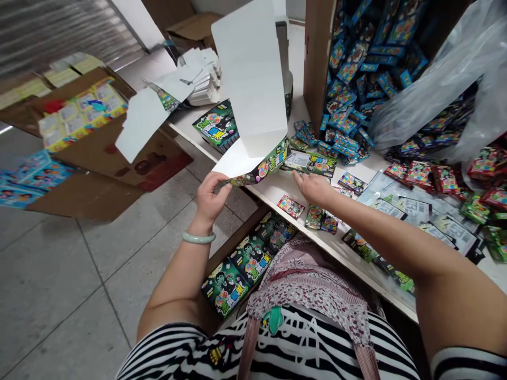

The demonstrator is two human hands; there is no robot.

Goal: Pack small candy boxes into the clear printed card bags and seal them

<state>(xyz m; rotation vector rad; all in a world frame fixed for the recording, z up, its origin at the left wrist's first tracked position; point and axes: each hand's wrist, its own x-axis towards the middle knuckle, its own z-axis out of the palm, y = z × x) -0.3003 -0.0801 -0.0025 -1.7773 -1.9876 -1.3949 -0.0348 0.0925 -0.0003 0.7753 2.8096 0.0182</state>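
Observation:
A partly folded cardboard display box (259, 74), white inside with a printed green and black front, stands tilted over the table edge. My left hand (211, 198) is closed on its near left corner, thumb on top; a pale bangle circles that wrist. At the box's right end, my right hand (311, 186) has its fingertips against the near edge of a printed panel (317, 164), its fingers bent and partly hidden. Below this hand lie a small red candy packet (290, 206) and a green packet (314, 216).
Flat white box blanks (204, 74) are stacked behind a filled display box (217, 124). Blue packets (348, 121) spill from a large carton (317, 63). Plastic bags (439, 79) and red packets (420, 171) lie right. Finished-looking green boxes (245, 258) sit below the table edge; cartons (99, 163) stand left.

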